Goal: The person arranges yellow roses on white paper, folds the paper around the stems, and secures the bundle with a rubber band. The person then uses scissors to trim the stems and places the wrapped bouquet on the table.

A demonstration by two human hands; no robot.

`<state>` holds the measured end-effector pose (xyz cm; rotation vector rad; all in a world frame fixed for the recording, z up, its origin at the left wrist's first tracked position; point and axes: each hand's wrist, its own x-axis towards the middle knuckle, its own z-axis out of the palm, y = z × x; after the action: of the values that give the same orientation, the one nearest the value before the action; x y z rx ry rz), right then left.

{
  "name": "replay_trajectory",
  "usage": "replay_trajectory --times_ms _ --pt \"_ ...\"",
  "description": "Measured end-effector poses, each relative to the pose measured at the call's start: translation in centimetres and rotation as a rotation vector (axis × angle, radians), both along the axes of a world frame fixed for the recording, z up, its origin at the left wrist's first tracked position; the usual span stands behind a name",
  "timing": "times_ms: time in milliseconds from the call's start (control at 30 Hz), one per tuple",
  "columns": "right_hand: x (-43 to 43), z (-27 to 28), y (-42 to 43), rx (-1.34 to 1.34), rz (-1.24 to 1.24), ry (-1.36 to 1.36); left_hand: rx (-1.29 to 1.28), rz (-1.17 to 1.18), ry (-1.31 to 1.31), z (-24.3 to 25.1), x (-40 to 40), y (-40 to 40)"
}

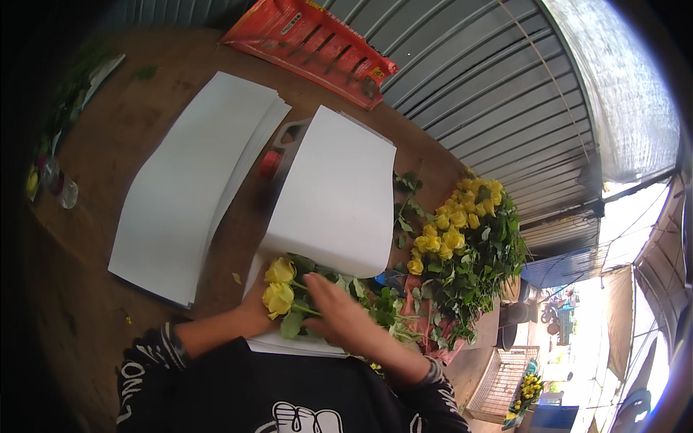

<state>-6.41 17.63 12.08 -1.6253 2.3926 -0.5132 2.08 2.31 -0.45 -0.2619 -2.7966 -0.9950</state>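
Observation:
Two yellow roses [279, 295] with green stems and leaves lie over white paper right in front of me. My left hand [260, 303] is behind and beside the rose heads, its fingers mostly hidden by the blooms. Above the stems is my right hand [338, 311], slightly blurred, its thumb and fingers apart near two stems; whether it grips them cannot be told. A large sheet of white paper [341, 189] curls just beyond the roses. Cut leafy stems [387, 308] reach out to the right from under my right forearm.
A stack of white paper [184, 184] lies left on the brown table. A red-capped jug [270, 164] is partly under the sheet. Many yellow roses [455, 233] are heaped at right. A red plastic bag [319, 48] lies by the corrugated wall; a plastic bottle [67, 192] is far left.

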Motion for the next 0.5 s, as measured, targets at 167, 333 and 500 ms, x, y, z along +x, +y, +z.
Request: replay_trajectory --times_ms 167,333,500 --pt "-15.2 0.8 9.8 -0.161 -0.679 0.058 -0.163 -0.035 -0.055 0.4 0.4 0.0" --pt "-26.1 -9.8 20.3 0.129 -1.083 0.275 0.526 -0.009 -0.187 -0.7 -0.2 0.3" --pt "-27.3 -14.2 22.7 0.048 -1.064 0.319 0.345 0.046 -0.154 -1.0 0.0 0.5"
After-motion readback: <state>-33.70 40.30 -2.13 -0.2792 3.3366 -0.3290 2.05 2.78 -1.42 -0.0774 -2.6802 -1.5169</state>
